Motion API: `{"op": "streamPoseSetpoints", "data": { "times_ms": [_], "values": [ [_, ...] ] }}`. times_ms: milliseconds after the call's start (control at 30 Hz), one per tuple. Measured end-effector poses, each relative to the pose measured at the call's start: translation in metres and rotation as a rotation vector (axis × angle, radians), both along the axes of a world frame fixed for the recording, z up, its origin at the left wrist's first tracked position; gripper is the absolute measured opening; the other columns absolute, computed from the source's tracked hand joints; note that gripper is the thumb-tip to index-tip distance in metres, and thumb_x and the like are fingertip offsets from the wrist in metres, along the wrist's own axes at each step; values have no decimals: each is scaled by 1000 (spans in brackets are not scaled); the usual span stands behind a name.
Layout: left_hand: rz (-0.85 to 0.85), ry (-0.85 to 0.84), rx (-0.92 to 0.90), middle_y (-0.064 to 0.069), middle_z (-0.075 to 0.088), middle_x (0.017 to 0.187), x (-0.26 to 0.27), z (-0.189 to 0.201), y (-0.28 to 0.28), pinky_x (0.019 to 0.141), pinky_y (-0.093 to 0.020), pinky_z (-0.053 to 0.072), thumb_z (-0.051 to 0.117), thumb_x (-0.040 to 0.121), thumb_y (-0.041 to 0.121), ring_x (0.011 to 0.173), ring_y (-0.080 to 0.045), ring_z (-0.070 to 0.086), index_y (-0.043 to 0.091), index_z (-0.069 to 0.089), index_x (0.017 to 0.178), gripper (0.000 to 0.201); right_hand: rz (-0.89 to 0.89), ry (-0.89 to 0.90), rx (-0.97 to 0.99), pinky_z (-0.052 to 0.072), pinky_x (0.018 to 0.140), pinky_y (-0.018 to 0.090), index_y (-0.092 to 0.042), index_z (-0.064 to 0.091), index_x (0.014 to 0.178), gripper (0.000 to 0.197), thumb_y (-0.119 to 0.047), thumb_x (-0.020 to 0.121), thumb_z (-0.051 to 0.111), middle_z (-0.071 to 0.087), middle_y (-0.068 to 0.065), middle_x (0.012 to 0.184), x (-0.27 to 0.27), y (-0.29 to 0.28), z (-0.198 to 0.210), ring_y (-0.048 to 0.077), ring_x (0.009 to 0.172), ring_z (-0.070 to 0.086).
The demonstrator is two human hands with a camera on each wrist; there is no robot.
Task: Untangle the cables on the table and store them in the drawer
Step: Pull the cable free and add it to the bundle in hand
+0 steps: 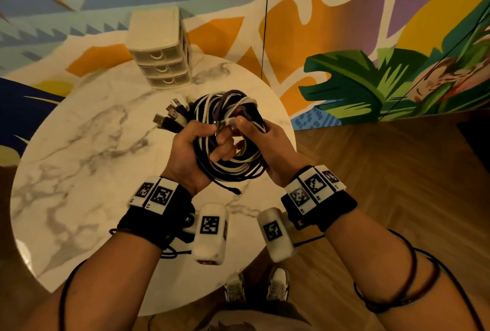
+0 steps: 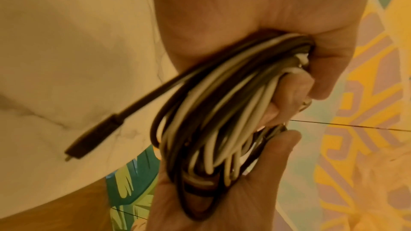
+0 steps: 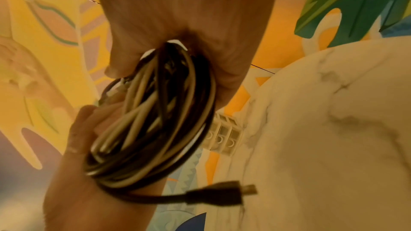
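Cables (image 1: 228, 129) gripped between both hands (image 1: 233, 142).

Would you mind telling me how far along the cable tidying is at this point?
Done: the cables are off the table, gathered into one coiled bundle. In hand: the left hand grips one side with several plugs sticking out, and the right hand pinches a white plug end on the other side. Left: the black and white strands still look mixed, and all three drawers remain closed.
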State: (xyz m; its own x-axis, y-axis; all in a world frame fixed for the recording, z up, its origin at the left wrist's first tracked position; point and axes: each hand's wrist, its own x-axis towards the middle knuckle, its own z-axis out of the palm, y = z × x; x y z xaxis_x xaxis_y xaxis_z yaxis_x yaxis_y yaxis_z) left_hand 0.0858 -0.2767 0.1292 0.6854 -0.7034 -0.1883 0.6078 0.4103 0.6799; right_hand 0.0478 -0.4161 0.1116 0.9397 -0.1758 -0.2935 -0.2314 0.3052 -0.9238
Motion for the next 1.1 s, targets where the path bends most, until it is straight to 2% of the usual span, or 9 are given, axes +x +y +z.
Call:
{"op": "streamPoseSetpoints", "data": {
  "times_ms": [100,233,367,500,633,800,900,1000,1100],
  "values": [
    [75,33,107,-1,45,57,-5,-6,-4,56,-23,44,53,72,19,49,-13,41,7,50,77,13,-96,78,17,50,69,31,-13,70,90,27,-39,83,68,69,3,79,-1,-3,-3,16,67,61],
    [195,54,212,-3,48,61,-12,-9,-12,60,-25,44,46,79,14,51,-13,44,6,54,77,12,-81,126,34,49,67,29,-13,68,85,28,-41,81,69,66,1,70,-2,-8,-9,15,65,61],
    [246,68,294,-1,49,58,-11,-15,-18,60,-24,44,42,88,12,53,-13,42,4,54,80,17,-65,186,73,50,64,27,-12,68,83,29,-41,82,70,66,2,70,-2,-12,-14,15,64,61],
    [207,80,252,-1,48,59,-14,-17,-23,59,-22,44,49,85,16,52,-11,42,6,56,82,13,-53,228,65,52,76,33,-12,70,89,32,-43,83,67,69,5,77,-2,-15,-18,20,74,64],
    [222,99,199,-1,54,67,-15,-14,-30,53,-22,46,53,84,25,48,-10,46,9,59,93,19,-76,215,21,50,71,32,-16,69,88,26,-42,85,64,67,1,71,-2,-16,-19,18,70,61],
    [231,121,243,2,57,65,-16,-13,-36,52,-20,45,51,86,42,49,-8,48,14,64,98,33,-80,211,-11,49,72,34,-15,70,87,25,-40,82,68,67,2,71,0,-19,-19,18,69,60],
    [228,90,242,-1,69,76,-18,-13,-38,59,-22,53,45,95,32,63,-11,63,13,65,102,28,-86,209,-59,51,71,32,-15,69,89,25,-39,83,68,68,3,73,0,-21,-19,17,69,61],
    [241,104,275,-2,67,81,-18,-16,-36,62,-22,51,50,92,18,68,-13,57,8,64,103,21,-105,189,-104,53,66,27,-17,69,91,21,-36,84,68,70,2,76,0,-22,-19,16,69,64],
    [244,122,302,-3,58,77,-15,-18,-33,64,-24,46,51,91,18,65,-13,49,7,62,102,19,-123,163,-105,56,68,29,-21,68,85,13,-33,83,70,70,3,76,1,-21,-16,18,70,66]
  ]
}}
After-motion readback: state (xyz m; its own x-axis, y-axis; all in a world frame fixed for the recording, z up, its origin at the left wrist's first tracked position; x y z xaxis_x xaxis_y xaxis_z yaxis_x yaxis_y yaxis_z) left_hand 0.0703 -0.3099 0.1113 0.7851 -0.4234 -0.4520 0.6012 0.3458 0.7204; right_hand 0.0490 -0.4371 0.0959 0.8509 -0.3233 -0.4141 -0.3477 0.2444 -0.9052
